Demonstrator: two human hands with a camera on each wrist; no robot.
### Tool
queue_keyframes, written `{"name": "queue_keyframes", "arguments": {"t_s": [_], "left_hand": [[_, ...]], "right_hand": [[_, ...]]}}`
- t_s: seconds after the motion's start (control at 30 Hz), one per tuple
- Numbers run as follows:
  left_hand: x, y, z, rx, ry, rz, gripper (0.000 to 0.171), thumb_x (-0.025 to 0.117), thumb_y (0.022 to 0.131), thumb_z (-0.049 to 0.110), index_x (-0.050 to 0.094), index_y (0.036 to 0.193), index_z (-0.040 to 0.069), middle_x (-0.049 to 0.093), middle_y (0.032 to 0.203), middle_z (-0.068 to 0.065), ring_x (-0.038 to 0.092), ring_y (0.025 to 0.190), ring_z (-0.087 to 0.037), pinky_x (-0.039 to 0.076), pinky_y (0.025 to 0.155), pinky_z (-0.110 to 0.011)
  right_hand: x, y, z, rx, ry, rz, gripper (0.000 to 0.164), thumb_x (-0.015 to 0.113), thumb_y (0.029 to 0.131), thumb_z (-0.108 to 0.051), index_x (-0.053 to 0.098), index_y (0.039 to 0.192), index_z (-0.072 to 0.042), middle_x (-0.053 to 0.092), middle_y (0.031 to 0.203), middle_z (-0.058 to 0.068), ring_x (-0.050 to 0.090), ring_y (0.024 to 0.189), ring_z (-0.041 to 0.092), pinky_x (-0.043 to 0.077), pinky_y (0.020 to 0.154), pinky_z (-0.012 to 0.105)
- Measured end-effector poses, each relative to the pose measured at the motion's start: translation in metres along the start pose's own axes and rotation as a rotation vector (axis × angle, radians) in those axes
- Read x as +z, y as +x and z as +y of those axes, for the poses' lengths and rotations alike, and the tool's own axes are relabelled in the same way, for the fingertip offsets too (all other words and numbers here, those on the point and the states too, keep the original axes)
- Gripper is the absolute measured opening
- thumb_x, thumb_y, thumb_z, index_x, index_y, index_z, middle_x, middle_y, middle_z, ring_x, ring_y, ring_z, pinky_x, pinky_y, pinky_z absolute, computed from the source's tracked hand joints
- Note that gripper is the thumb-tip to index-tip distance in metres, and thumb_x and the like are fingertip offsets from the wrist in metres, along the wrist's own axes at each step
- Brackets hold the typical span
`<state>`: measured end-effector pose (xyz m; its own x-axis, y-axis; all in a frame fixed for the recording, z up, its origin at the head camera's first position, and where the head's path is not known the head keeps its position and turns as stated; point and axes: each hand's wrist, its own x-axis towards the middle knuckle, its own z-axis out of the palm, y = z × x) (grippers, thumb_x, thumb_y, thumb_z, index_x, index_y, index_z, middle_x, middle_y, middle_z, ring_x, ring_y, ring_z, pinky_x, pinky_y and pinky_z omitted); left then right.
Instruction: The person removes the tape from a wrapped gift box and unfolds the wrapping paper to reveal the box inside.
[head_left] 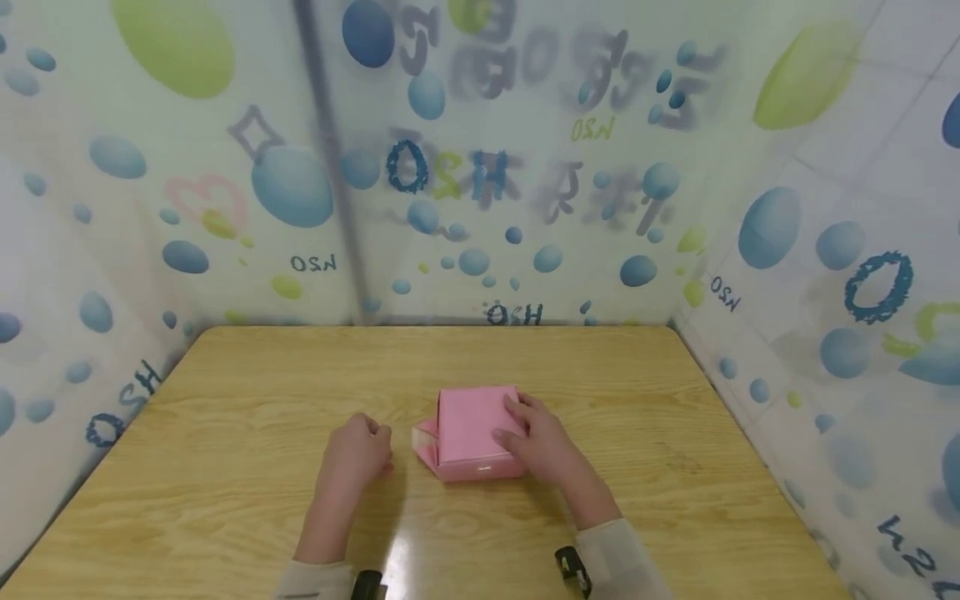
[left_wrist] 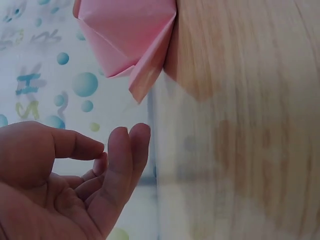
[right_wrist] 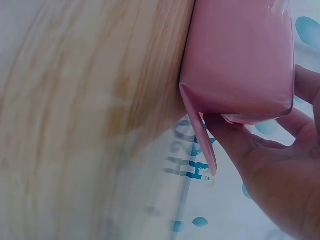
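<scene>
A box wrapped in pink paper [head_left: 476, 425] lies flat on the wooden table. Folded paper juts from its left end as a pointed flap [left_wrist: 147, 75], its paler inner side partly showing. My right hand [head_left: 543, 442] grips the box at its right end, thumb over the top face. In the right wrist view its fingers are at that end, beside another paper flap [right_wrist: 202, 135] that sticks out. A short way left of the box is my left hand [head_left: 356, 454], apart from the paper. Its fingers are loosely bent, thumb close to one fingertip, with nothing seen between them.
The wooden table [head_left: 225, 400] reaches back to walls [head_left: 525, 250] printed with blue and green bubbles and lettering. A glossy strip, like clear tape [head_left: 484, 468], shines on the box's front side. Dark wrist devices [head_left: 573, 571] sit at both pale sleeves.
</scene>
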<state>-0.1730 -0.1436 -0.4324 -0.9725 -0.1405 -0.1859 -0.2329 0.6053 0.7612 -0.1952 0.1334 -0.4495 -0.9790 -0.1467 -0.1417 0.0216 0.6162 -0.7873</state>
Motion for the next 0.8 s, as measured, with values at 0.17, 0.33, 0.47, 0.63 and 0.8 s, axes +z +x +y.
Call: {"name": "queue_keyframes", "arguments": {"t_s": [0.17,0.33,0.47,0.63,0.8], "left_hand": [[-0.003,-0.001,-0.001,0.014,-0.021,0.039,0.027,0.044,0.103,0.015,0.058,0.112,-0.006,0.074,0.083,-0.015,0.075,0.066,-0.018,0.058,0.06,-0.032],[-0.004,-0.002,0.0,0.031,-0.017,0.048,0.028,0.048,0.103,0.018,0.058,0.115,-0.004,0.075,0.089,-0.016,0.075,0.067,-0.017,0.056,0.057,-0.031],[0.002,-0.002,0.008,0.061,0.033,0.044,0.027,0.052,0.102,0.02,0.061,0.114,-0.002,0.072,0.087,-0.015,0.068,0.066,-0.017,0.051,0.054,-0.031],[0.013,-0.005,0.016,0.127,0.07,0.049,0.022,0.056,0.101,0.019,0.063,0.109,0.0,0.072,0.09,-0.014,0.06,0.068,-0.019,0.046,0.055,-0.03],[0.022,-0.007,0.022,0.146,0.078,0.032,0.019,0.062,0.102,0.02,0.066,0.11,0.003,0.074,0.095,-0.012,0.062,0.072,-0.019,0.05,0.059,-0.03]], "right_hand": [[0.001,0.0,0.0,0.004,0.0,0.0,0.063,0.071,0.103,-0.029,0.048,0.16,-0.015,0.033,0.173,0.017,0.032,0.159,0.046,0.034,0.126,0.064],[0.001,0.0,-0.001,0.002,-0.001,0.0,0.063,0.071,0.103,-0.029,0.049,0.16,-0.014,0.034,0.173,0.018,0.034,0.159,0.046,0.035,0.125,0.063],[0.0,-0.001,-0.001,0.003,-0.001,-0.001,0.063,0.071,0.103,-0.029,0.048,0.161,-0.014,0.034,0.173,0.017,0.033,0.159,0.045,0.034,0.126,0.063],[0.0,0.0,-0.001,-0.007,-0.001,0.0,0.063,0.071,0.103,-0.028,0.048,0.16,-0.013,0.034,0.173,0.018,0.033,0.159,0.046,0.034,0.126,0.063],[0.0,-0.001,0.0,-0.007,0.006,-0.003,0.063,0.07,0.103,-0.028,0.048,0.161,-0.012,0.034,0.173,0.018,0.032,0.159,0.046,0.034,0.126,0.063]]}}
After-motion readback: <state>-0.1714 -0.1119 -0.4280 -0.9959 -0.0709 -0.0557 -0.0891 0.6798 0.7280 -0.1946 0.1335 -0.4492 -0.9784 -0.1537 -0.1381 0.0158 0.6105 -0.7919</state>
